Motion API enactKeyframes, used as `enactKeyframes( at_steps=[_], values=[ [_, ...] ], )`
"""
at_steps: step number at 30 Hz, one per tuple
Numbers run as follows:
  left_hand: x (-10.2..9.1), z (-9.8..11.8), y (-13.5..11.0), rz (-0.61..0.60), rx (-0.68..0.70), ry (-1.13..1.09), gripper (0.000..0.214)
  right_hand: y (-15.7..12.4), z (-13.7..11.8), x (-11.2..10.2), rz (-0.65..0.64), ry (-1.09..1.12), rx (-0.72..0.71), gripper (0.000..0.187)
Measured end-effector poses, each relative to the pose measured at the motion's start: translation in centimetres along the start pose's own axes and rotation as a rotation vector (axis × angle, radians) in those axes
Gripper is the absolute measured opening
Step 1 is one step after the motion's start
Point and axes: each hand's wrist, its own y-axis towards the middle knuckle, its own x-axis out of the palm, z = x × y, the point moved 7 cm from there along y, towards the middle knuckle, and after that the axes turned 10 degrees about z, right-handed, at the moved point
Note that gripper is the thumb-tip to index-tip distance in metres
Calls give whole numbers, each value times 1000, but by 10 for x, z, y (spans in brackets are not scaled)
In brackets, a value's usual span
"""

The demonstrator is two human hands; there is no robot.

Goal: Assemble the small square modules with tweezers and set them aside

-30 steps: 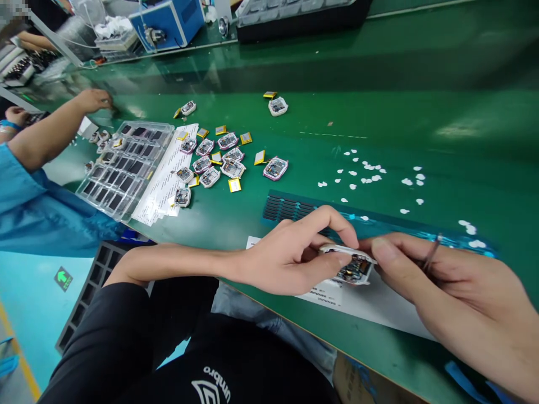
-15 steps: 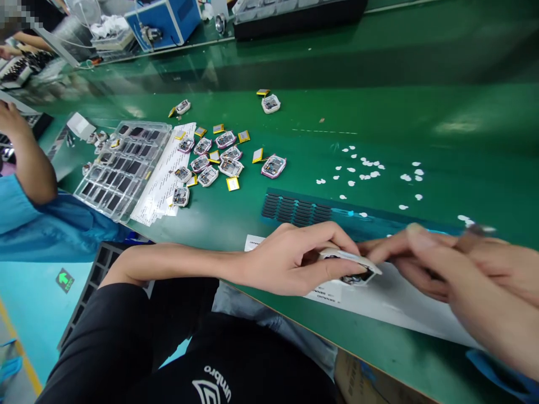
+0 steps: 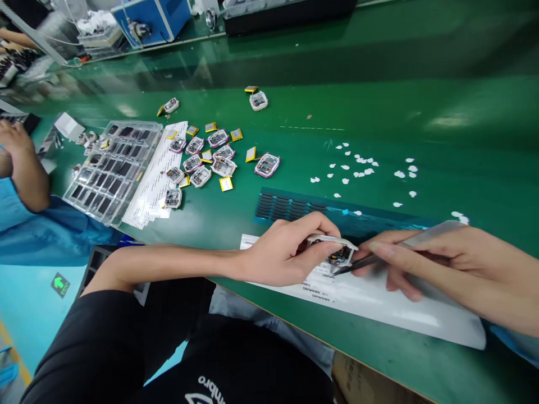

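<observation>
While pinched in left hand (image 3: 280,252), watch case (image 3: 332,251) against right hand's (image 3: 416,255) gripped tweezers (image 3: 366,261).

Left hand (image 3: 286,252) is covering most of the small device (image 3: 334,253); its inner parts are reading too small to identify. Tweezers (image 3: 404,247) are blurring toward upper right. Right hand (image 3: 425,255) forearm is running off the right edge. White sheet (image 3: 379,306) print is illegible.

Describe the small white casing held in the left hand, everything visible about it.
The white casing is a small, roughly square shell with rounded corners, apparently plastic, open so that dark circuitry shows inside. It is tilted on edge above the white paper sheet near the table's front edge. The left hand pinches it between thumb and fingers, and the tip of the tweezers in the right hand reaches its open side.
</observation>
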Motion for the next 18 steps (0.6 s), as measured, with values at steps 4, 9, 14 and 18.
enactKeyframes(
  at_steps=[4,9,14,18],
  values=[
    [0,-1,0,8,6,17,20,0,3,15,-163,113,68,70],
    [-1,-4,0,25,-7,32,19,4,5,24,-213,233,90,67],
    [0,-8,1,36,-16,-45,20,5,7,21,-209,335,111,58],
    [1,-12,1,27,-44,-92,24,4,10,10,-134,334,131,55]
  ],
)
